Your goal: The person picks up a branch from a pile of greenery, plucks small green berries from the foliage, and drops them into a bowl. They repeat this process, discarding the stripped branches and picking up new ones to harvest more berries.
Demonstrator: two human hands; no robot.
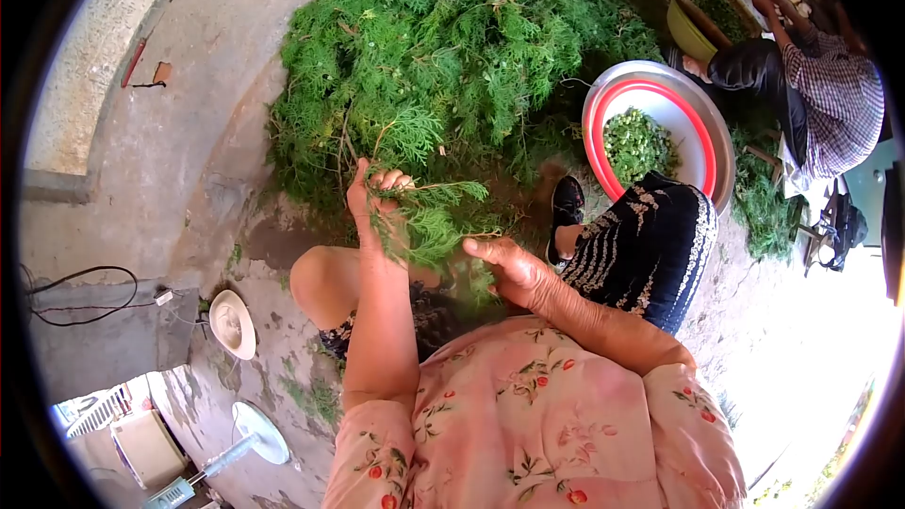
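My left hand is closed around the stems of a feathery evergreen sprig, its flat green leaves fanning out to the right. My right hand is lower and to the right, thumb and fingers closed at the tip of a thin twig of that sprig; the fingertips are partly hidden. Just beyond my hands rises a big pile of cut evergreen branches. To the right, a white basin with a red rim sits in a wider metal basin and holds small green pieces.
At the upper right another person in a checked shirt sits by a yellow-green basin and a tray of green pieces. On the left are a straw hat, a fan and a black cable.
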